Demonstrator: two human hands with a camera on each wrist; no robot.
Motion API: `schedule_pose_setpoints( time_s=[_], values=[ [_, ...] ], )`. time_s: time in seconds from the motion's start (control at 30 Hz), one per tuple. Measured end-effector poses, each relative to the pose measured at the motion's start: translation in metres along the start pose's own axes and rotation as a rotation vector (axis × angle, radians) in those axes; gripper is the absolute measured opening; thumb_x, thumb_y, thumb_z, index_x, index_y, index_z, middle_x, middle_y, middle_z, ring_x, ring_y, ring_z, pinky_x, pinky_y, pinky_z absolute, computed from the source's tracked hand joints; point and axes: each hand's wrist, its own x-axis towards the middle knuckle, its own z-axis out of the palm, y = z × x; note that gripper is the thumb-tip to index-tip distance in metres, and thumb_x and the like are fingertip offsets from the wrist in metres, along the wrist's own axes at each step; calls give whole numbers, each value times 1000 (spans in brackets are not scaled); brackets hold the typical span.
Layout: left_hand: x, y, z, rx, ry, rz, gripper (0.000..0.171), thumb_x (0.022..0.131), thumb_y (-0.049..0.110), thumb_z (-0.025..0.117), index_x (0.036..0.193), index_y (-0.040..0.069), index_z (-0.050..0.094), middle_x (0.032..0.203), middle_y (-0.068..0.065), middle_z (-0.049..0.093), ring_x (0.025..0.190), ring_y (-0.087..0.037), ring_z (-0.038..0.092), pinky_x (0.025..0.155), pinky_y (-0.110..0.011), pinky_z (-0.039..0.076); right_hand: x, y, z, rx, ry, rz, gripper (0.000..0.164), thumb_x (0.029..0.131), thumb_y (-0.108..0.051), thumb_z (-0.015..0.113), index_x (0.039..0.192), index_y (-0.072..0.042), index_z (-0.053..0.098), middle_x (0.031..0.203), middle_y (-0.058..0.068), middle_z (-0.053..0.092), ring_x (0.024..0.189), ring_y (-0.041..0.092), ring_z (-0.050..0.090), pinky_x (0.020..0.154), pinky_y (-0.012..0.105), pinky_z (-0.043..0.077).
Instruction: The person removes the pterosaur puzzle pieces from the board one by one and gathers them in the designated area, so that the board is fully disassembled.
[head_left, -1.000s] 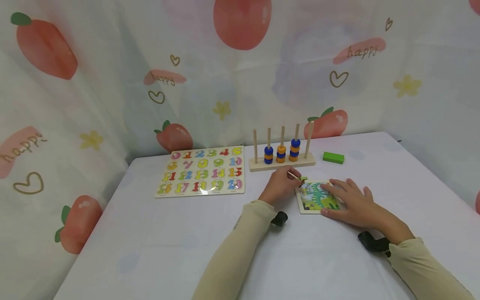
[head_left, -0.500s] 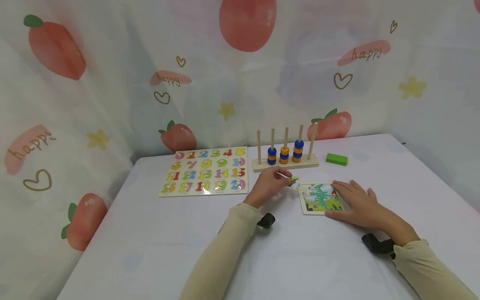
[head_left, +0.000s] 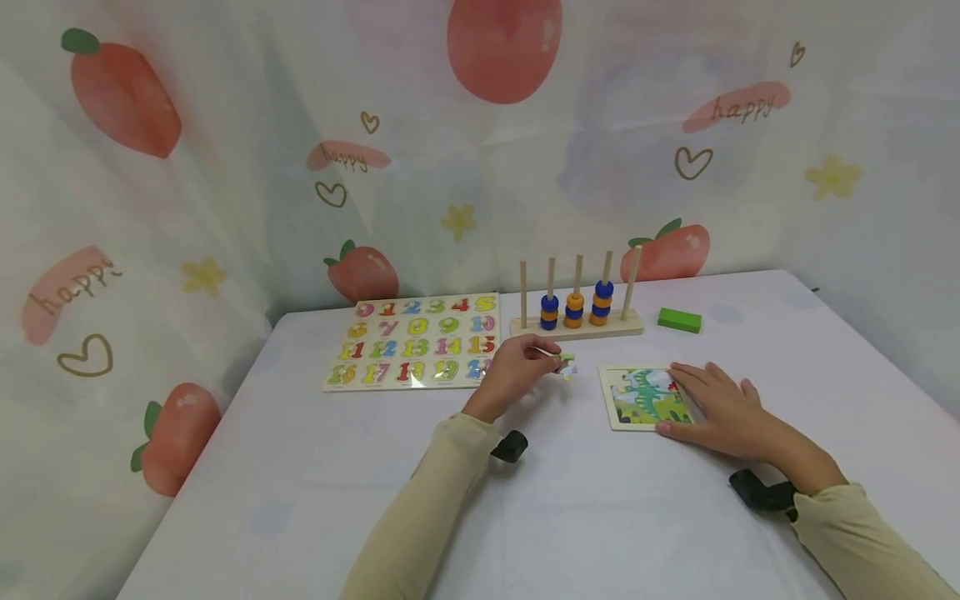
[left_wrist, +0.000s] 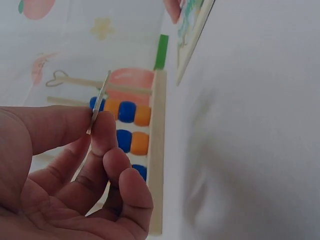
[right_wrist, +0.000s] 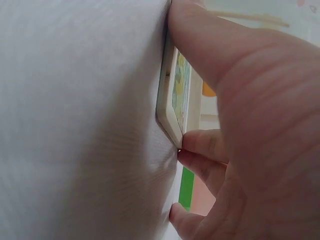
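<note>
My left hand (head_left: 513, 371) pinches a small jigsaw piece (head_left: 567, 364) between thumb and index finger, above the table and left of the puzzle board. Seen edge-on in the left wrist view, the piece (left_wrist: 101, 97) looks like a thin sliver; the other fingers curl beneath. A square wooden jigsaw board (head_left: 606, 393) with a green dinosaur picture lies flat on the table. My right hand (head_left: 731, 421) holds its right side, thumb at the near edge and fingertips at the far right corner. The right wrist view shows the board's pale rim (right_wrist: 164, 107) between thumb and index finger.
Behind the left hand stands a wooden peg stand (head_left: 577, 327) with blue and orange beads on three pegs. A number puzzle board (head_left: 412, 385) lies to its left. Right of the stand is a green block (head_left: 679, 320). A printed curtain (head_left: 420, 167) hangs behind the white table (head_left: 585, 517).
The left hand has moved left with the jigsaw piece, away from the board's upper left corner. The right hand stays at the board's right side. The head view has shifted slightly.
</note>
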Motion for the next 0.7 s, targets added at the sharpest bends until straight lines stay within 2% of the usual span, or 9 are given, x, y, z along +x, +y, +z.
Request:
schedule_pose_setpoints(
  time_s=[0.2,0.47,0.7],
  values=[
    [-12,-5,-16,-49,1,31,13,102,16,73,114,12,76,99,1,75,103,-32,69,78,-40,51,-2,0,1,-6,6,-5,99,90,-55,79,157,7,39,161,36,32,147,66,16,107,88,6],
    [-25,-10,-40,-105,41,47,17,103,15,70,119,10,76,104,-3,75,111,-39,67,90,-46,51,0,0,0,-11,3,-5,100,90,-57,79,158,6,39,161,36,32,147,66,16,107,88,6],
    [-31,-15,-57,-97,72,29,18,104,16,69,120,10,76,107,-3,75,113,-39,66,97,-49,52,0,1,1,-13,3,0,100,90,-56,79,157,7,40,161,36,32,147,66,16,107,88,6]
  ],
)
